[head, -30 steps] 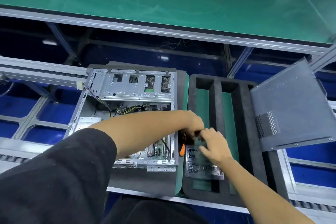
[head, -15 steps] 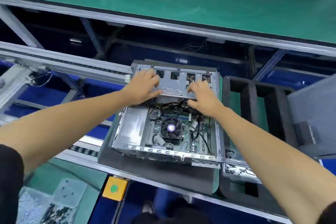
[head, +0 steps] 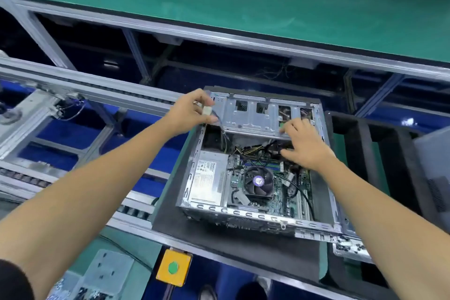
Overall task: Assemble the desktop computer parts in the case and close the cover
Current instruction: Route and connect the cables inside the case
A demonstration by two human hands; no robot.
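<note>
The case point(head: 255, 178) is lying open on a black mat point(head: 219, 238), its fan point(head: 258, 181) facing up. The left hand point(head: 192, 112) is pinching a white plug point(head: 207, 111) at the case's far left corner, grip clamped on it. The right hand point(head: 304, 146) is reaching under the drive cage point(head: 255, 117) with its fingers spread and its grip apart. The cover point(head: 435, 178) is sitting at the right edge.
</note>
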